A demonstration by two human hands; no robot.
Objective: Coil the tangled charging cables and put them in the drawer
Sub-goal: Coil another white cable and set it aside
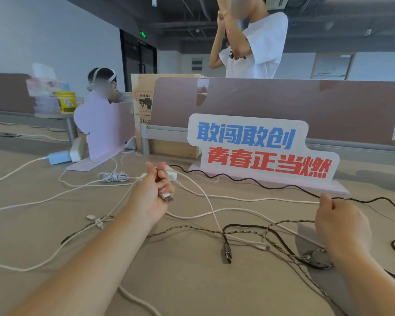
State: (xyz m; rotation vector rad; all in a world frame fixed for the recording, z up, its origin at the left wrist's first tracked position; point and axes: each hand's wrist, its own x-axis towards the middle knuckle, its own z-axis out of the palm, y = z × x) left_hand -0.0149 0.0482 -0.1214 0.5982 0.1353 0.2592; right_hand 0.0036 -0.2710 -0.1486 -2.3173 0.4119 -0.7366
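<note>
Several charging cables lie tangled across the beige table (180, 281). My left hand (153, 190) is closed on a white cable (205, 197), with its silver USB plug (168, 197) sticking out below the fingers. My right hand (338, 222) pinches a thin black cable (260, 182) that runs wavy toward the sign. A braided brown cable (192, 228) crosses the table between my hands, and a dark plug (227, 253) lies beside it. A small white coiled bundle (113, 176) rests at the back left. No drawer is in view.
A standing sign with blue and red characters (260, 151) is behind the cables. A lilac cut-out stand (105, 131), a white adapter (59, 157), a cardboard box (144, 96) and a desk divider (283, 106) sit further back. Two people are beyond the divider.
</note>
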